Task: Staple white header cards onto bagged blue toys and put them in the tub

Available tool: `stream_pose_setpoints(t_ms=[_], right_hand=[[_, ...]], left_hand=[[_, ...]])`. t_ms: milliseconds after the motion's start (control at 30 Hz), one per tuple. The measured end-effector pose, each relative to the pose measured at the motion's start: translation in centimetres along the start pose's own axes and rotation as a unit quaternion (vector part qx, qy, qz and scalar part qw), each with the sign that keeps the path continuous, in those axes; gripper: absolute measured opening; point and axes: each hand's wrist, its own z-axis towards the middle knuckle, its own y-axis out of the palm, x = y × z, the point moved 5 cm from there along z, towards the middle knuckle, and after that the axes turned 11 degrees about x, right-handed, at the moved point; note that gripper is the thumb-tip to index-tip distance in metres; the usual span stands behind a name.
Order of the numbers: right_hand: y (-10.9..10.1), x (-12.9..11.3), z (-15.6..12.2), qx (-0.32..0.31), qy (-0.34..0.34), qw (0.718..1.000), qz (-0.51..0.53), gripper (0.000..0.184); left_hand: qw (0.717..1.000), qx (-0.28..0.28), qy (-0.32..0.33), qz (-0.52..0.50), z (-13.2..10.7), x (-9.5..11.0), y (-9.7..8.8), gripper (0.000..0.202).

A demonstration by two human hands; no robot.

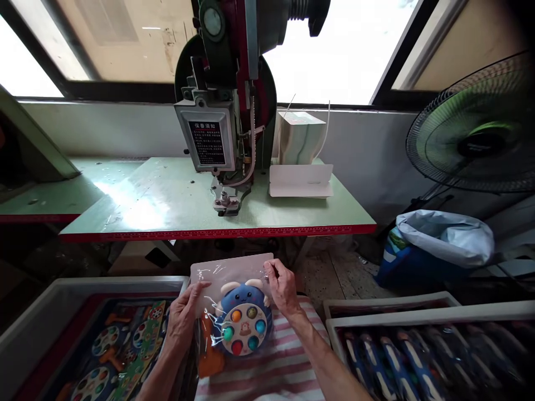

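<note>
A clear plastic bag holding a blue round toy (pixel 242 323) with coloured buttons and an orange piece lies over my lap. A pale card header (pixel 228 273) sits at the bag's top. My left hand (pixel 184 317) grips the bag's left edge, fingers closed on it. My right hand (pixel 282 287) pinches the bag's upper right corner near the card.
A green machine (pixel 225 100) stands on a pale green table (pixel 167 206) ahead, with folded white cards (pixel 301 181) beside it. A bin of bagged toys (pixel 104 345) is at my left, trays of blue items (pixel 430 351) at my right. A fan (pixel 476 128) stands far right.
</note>
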Motion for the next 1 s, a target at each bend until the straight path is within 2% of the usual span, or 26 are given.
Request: stream_pose_setpoints(t_ms=[167,267,367,500,567,667,833,1000], right_hand=[[-1.1,-0.7,1.3,0.0,-0.006,0.997,0.079,0.031],[-1.0,-0.5,1.6,-0.037,0.044,0.993,0.107,0.031],[-0.8,-0.3,1.5,-0.064,0.082,0.989,0.101,0.035],[-0.9,-0.1,1.2,-0.053,0.094,0.99,0.089,0.038],[-0.7,0.2,1.2,-0.054,0.106,0.987,0.106,0.037],[-0.5,0.6,1.4,-0.046,0.124,0.981,0.146,0.034],[-0.4,0.9,1.8,-0.033,0.134,0.979,0.149,0.037],[-0.7,0.7,2.1,-0.023,0.122,0.985,0.121,0.038]], left_hand=[[0.998,-0.032,0.008,-0.045,1.3,2.4,-0.3,0.047],[0.993,-0.075,-0.016,-0.09,1.9,3.4,-0.3,0.048],[0.987,-0.089,-0.022,-0.131,1.9,4.1,0.0,0.052],[0.986,-0.065,-0.043,-0.151,1.4,3.9,0.4,0.075],[0.986,-0.046,-0.062,-0.148,1.4,3.6,0.4,0.078],[0.983,-0.028,-0.077,-0.163,1.5,3.7,0.0,0.071],[0.982,-0.013,-0.093,-0.166,1.7,4.0,0.0,0.044],[0.98,0.016,-0.096,-0.173,1.8,3.2,0.5,0.042]])
